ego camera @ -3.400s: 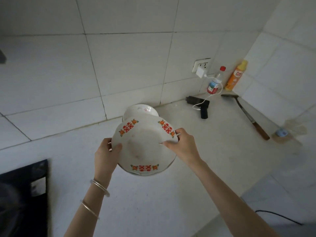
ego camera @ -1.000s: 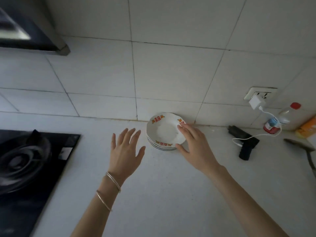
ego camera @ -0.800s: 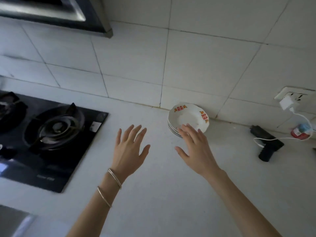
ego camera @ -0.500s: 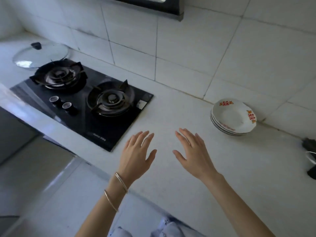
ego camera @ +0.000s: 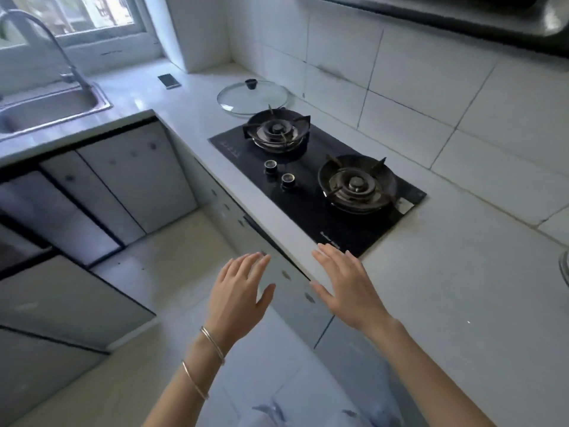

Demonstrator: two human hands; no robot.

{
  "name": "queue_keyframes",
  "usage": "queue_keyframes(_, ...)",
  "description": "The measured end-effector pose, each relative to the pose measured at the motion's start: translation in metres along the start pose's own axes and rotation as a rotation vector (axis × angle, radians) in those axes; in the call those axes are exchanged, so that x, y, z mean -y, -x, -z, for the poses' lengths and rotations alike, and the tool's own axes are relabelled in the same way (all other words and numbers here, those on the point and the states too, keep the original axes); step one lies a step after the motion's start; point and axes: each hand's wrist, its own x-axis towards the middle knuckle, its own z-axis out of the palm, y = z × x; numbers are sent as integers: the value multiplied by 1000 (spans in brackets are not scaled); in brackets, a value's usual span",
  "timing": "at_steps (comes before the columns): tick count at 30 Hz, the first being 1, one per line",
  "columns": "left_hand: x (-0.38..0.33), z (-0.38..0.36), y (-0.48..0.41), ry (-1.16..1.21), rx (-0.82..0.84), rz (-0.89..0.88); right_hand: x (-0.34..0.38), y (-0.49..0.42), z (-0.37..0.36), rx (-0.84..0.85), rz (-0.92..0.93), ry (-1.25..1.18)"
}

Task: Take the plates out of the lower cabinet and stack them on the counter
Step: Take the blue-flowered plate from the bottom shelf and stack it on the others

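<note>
both hands have let go of the stack of white plates with red patterns, now only a sliver at the right edge on the pale stone counter. the left hand and right hand hang empty, fingers spread, above the grey lower cabinet doors beside the black glass gas hob. likely going back for more.

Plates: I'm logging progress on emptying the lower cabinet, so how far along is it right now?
Done: a sliver of stacked rim shows at the frame's right edge on the pale stone counter; the count can't be told. In hand: nothing; the left hand and right hand are open and empty, out over the counter's front edge. Left: the grey lower cabinet doors below look closed, so any remaining plates are unseen.
</note>
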Motion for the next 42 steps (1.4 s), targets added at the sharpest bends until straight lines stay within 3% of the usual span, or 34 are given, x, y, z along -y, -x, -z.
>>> queue_keyframes(7,96,33,34,-32,-111,243,82,-75,-32,37,235,-11)
queue_keyframes(16,165,40,35,-32,-168,430,133,-160,-74,111,439,2)
queue_keyframes(30,288,49,-75,-78,-204,649,178,-378,-137,201,676,-76)
queue_keyframes(42,401,46,-118,-54,-186,824,238,-502,-198,260,809,-87)
